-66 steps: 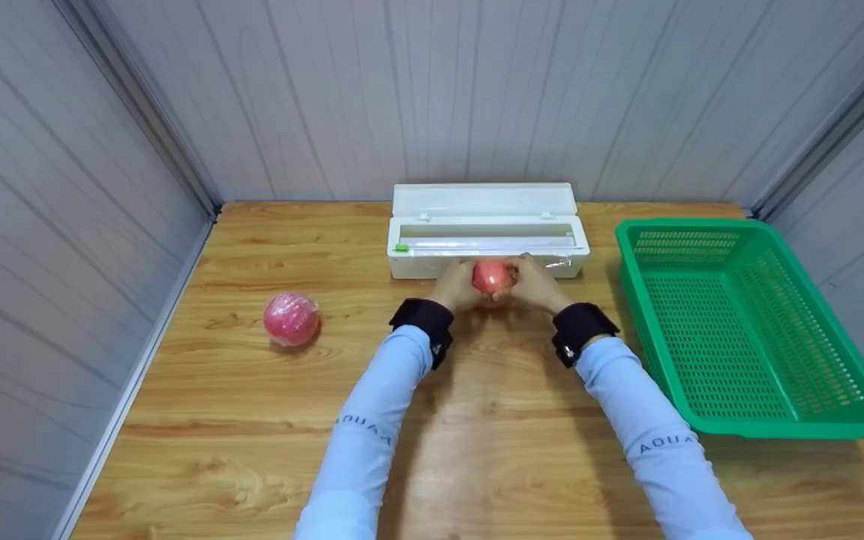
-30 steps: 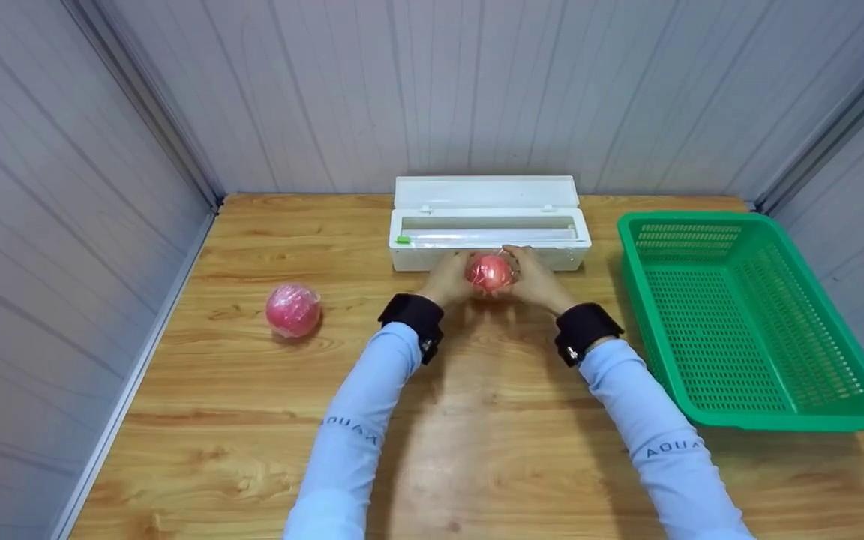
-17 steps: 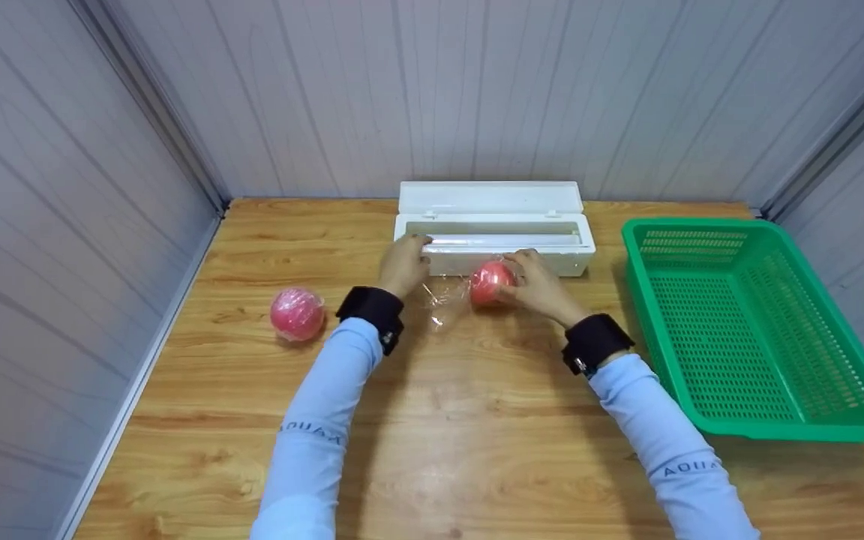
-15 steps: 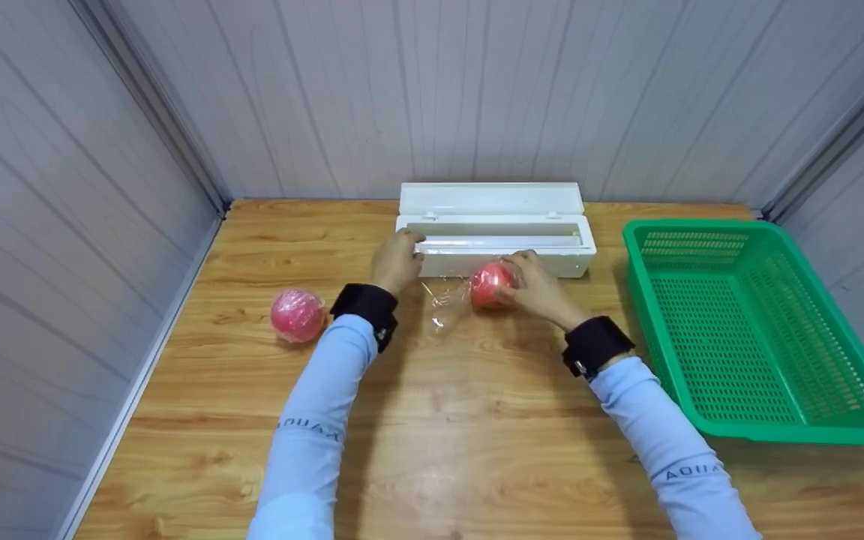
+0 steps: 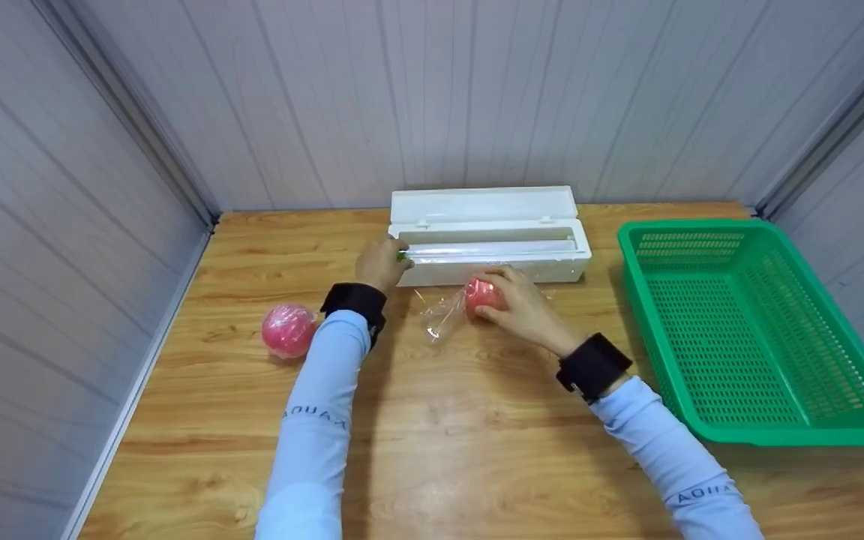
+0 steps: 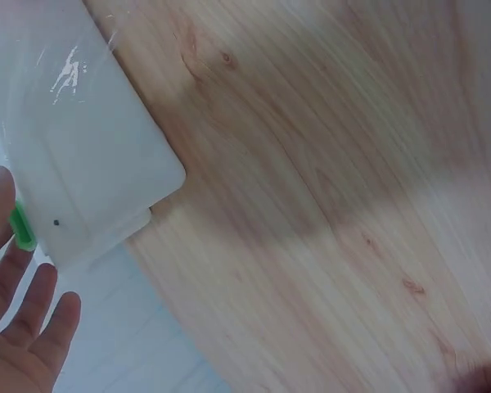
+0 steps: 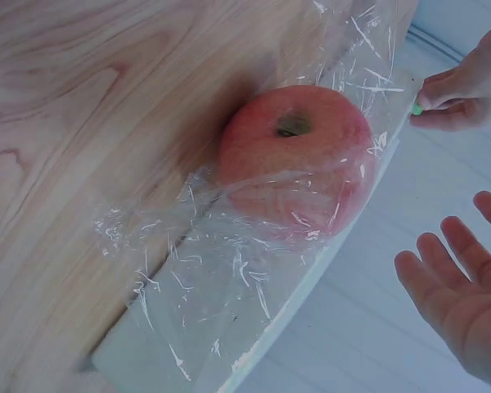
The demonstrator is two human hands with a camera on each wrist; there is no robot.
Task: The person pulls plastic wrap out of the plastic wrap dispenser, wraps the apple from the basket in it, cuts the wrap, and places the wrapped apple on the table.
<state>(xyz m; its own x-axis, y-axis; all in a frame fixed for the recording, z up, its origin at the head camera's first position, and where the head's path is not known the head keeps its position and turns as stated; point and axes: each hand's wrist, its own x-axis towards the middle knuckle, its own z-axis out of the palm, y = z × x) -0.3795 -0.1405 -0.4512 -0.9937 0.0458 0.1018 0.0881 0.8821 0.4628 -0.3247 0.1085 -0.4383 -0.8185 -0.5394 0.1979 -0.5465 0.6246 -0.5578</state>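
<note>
My left hand (image 5: 381, 264) pinches the green slide cutter (image 6: 21, 227) between thumb and index finger, at the left end of the white cling film box (image 5: 492, 271). The other left fingers stand loosely apart. My right hand (image 5: 523, 309) is at the right side of a red apple (image 5: 480, 300) in front of the box. In the right wrist view its fingers (image 7: 442, 278) are spread and fairly straight, apart from the apple; the thumb is out of that view. Clear cling film (image 7: 221, 278) covers part of the apple and stretches over the box front.
Another apple wrapped in film (image 5: 289, 331) sits on the wooden table (image 5: 432, 450) to the left, beside the left forearm. A green plastic basket (image 5: 642, 330) stands at the right. The box lid (image 5: 483, 204) is up, near the back wall (image 5: 469, 97).
My left hand has left the apple, moved left to the box's end and taken hold of the slide cutter. My right hand has stayed by the apple. Loose film now shows left of the apple.
</note>
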